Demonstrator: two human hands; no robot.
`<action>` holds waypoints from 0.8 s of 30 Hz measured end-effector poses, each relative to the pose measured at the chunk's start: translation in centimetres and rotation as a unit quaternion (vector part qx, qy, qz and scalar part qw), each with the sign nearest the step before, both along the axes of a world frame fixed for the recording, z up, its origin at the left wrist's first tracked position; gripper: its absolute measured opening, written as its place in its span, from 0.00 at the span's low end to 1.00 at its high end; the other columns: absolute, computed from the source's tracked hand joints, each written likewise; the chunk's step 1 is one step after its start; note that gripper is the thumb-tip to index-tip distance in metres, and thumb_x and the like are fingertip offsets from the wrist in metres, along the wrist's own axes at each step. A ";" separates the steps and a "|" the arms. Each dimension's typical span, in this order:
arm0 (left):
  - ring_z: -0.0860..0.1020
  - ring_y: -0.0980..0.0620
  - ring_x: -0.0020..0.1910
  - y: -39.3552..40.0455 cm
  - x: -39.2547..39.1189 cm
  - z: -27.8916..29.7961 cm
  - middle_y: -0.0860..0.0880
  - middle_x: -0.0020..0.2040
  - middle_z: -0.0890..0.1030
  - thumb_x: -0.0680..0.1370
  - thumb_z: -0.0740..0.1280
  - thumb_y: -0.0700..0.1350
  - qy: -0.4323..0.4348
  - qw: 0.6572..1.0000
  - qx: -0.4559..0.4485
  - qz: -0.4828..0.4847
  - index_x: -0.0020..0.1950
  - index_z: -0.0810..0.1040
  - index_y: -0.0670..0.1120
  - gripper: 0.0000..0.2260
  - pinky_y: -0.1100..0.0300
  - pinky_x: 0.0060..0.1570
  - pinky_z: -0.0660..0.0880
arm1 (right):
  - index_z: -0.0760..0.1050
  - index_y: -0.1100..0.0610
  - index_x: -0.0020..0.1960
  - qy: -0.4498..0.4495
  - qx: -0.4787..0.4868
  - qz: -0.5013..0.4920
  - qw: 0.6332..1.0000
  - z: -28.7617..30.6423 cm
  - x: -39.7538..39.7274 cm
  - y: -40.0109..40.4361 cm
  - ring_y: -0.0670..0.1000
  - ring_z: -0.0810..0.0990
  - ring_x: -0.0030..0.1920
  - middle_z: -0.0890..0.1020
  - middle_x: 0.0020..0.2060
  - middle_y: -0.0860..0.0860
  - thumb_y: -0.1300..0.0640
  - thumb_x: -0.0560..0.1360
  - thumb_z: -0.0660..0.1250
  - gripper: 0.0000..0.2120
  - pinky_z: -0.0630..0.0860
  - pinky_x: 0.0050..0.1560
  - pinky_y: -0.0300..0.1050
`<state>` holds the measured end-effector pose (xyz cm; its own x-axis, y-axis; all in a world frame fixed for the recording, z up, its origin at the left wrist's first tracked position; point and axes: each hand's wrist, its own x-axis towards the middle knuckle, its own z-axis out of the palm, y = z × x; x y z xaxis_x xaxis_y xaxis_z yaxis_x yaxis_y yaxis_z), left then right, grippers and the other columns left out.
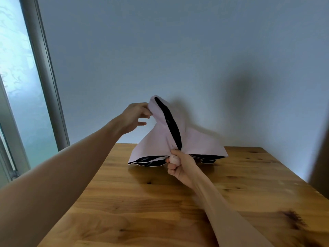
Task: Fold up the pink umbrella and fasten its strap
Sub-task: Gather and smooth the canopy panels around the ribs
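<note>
right hand fingers wrapped round the pink umbrella handle, left hand pinching a canopy fold; loose panels could bunch unevenly, leaving the strap short.

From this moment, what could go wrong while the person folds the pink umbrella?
1. The left hand pinches only the top edge of the pink umbrella; the cloth might slip out and the canopy fall loose.
2. The right hand grips the handle over the table, with the canopy's black lining spread out, so the panels may bunch unevenly, which could make the strap hard to fasten.
</note>
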<state>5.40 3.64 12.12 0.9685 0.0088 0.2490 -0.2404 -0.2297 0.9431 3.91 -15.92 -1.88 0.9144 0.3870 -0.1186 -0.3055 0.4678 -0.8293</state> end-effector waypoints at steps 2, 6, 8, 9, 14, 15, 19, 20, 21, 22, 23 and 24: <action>0.75 0.44 0.43 1.0 -0.2 -0.3 0.44 0.49 0.77 0.78 0.61 0.41 0.041 0.997 -0.060 0.003 0.47 0.79 0.43 0.07 0.53 0.44 0.74 | 0.69 0.59 0.53 -0.019 -0.008 -0.017 1.000 -0.1 0.1 0.0 0.49 0.68 0.27 0.74 0.34 0.57 0.60 0.81 0.63 0.03 0.66 0.28 0.42; 0.77 0.43 0.41 2.4 -0.6 -0.2 0.41 0.50 0.75 0.76 0.60 0.70 0.137 0.984 -0.110 -0.028 0.54 0.76 0.42 0.31 0.51 0.42 0.77 | 0.73 0.60 0.51 -0.078 -0.082 -0.072 0.991 -0.3 0.0 0.0 0.49 0.71 0.29 0.74 0.35 0.55 0.59 0.80 0.66 0.05 0.71 0.30 0.42; 0.79 0.43 0.44 2.6 -0.7 0.2 0.41 0.50 0.77 0.70 0.62 0.75 0.152 0.983 -0.093 -0.053 0.54 0.78 0.42 0.36 0.52 0.44 0.79 | 0.74 0.60 0.49 -0.103 -0.125 -0.091 0.983 -0.4 0.1 0.0 0.49 0.72 0.30 0.74 0.34 0.54 0.57 0.80 0.66 0.06 0.74 0.32 0.43; 0.80 0.43 0.43 2.5 -0.9 0.4 0.42 0.49 0.78 0.70 0.64 0.73 0.151 0.983 -0.085 -0.058 0.52 0.79 0.43 0.33 0.53 0.44 0.79 | 0.74 0.60 0.49 -0.110 -0.139 -0.097 0.979 -0.5 0.1 0.0 0.49 0.73 0.30 0.74 0.35 0.54 0.56 0.80 0.66 0.07 0.75 0.32 0.43; 0.76 0.46 0.37 2.0 -0.9 0.4 0.42 0.44 0.76 0.75 0.67 0.31 0.100 0.993 -0.052 0.043 0.50 0.77 0.39 0.06 0.60 0.33 0.77 | 0.71 0.60 0.41 -0.112 -0.119 -0.088 0.983 -0.4 0.1 -0.3 0.49 0.71 0.30 0.70 0.30 0.52 0.57 0.80 0.66 0.10 0.74 0.33 0.44; 0.76 0.45 0.36 2.0 -0.8 0.1 0.41 0.45 0.76 0.74 0.65 0.27 0.093 0.991 -0.044 0.083 0.51 0.76 0.39 0.11 0.60 0.33 0.78 | 0.70 0.59 0.39 -0.110 -0.095 -0.074 0.987 -0.3 0.1 -0.4 0.50 0.70 0.31 0.69 0.28 0.51 0.59 0.80 0.65 0.12 0.73 0.33 0.44; 0.78 0.44 0.36 2.4 -0.3 -1.2 0.41 0.44 0.78 0.72 0.67 0.25 0.050 0.980 0.017 0.192 0.63 0.75 0.39 0.21 0.54 0.42 0.82 | 0.74 0.65 0.46 -0.081 -0.013 -0.033 0.996 0.0 -0.1 -0.8 0.51 0.71 0.34 0.75 0.36 0.56 0.64 0.81 0.61 0.06 0.71 0.38 0.46; 0.79 0.45 0.35 2.6 -0.2 -1.6 0.42 0.44 0.78 0.72 0.69 0.27 0.036 0.976 0.038 0.212 0.63 0.75 0.39 0.21 0.51 0.46 0.83 | 0.74 0.65 0.48 -0.075 0.001 -0.025 0.997 0.0 -0.2 -0.8 0.51 0.71 0.34 0.75 0.38 0.57 0.63 0.81 0.61 0.06 0.71 0.38 0.46; 0.79 0.46 0.35 2.6 -0.2 -1.9 0.42 0.45 0.79 0.72 0.70 0.30 0.023 0.972 0.050 0.227 0.64 0.75 0.39 0.21 0.49 0.50 0.82 | 0.73 0.64 0.48 -0.074 0.011 -0.017 0.997 0.1 -0.2 -0.9 0.50 0.70 0.33 0.75 0.37 0.56 0.62 0.82 0.60 0.07 0.70 0.37 0.45; 0.79 0.46 0.34 2.5 -0.2 -2.2 0.43 0.48 0.79 0.73 0.71 0.32 0.009 0.970 0.056 0.238 0.64 0.75 0.40 0.20 0.49 0.51 0.82 | 0.73 0.63 0.47 -0.076 0.018 -0.010 0.997 0.1 -0.2 -0.9 0.50 0.70 0.33 0.74 0.36 0.55 0.61 0.83 0.59 0.08 0.69 0.36 0.45; 0.79 0.47 0.34 2.4 -0.2 -2.5 0.43 0.52 0.78 0.74 0.72 0.35 -0.005 0.967 0.061 0.247 0.64 0.75 0.41 0.19 0.50 0.49 0.82 | 0.72 0.62 0.47 -0.081 0.024 -0.005 0.996 0.2 -0.2 -0.8 0.49 0.68 0.32 0.74 0.34 0.53 0.60 0.83 0.58 0.09 0.68 0.35 0.44; 0.80 0.46 0.36 2.1 -0.3 -2.7 0.42 0.55 0.77 0.75 0.73 0.38 -0.017 0.964 0.074 0.254 0.64 0.75 0.41 0.19 0.52 0.46 0.80 | 0.71 0.61 0.48 -0.086 0.030 -0.003 0.996 0.3 -0.3 -0.8 0.48 0.67 0.30 0.73 0.31 0.52 0.59 0.84 0.57 0.09 0.67 0.34 0.44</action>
<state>5.15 5.75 9.42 0.8395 0.4420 0.3160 -0.0923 -0.4571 0.8846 3.60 -16.71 -1.59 0.9215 0.3833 0.0630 -0.1585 0.5190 -0.8400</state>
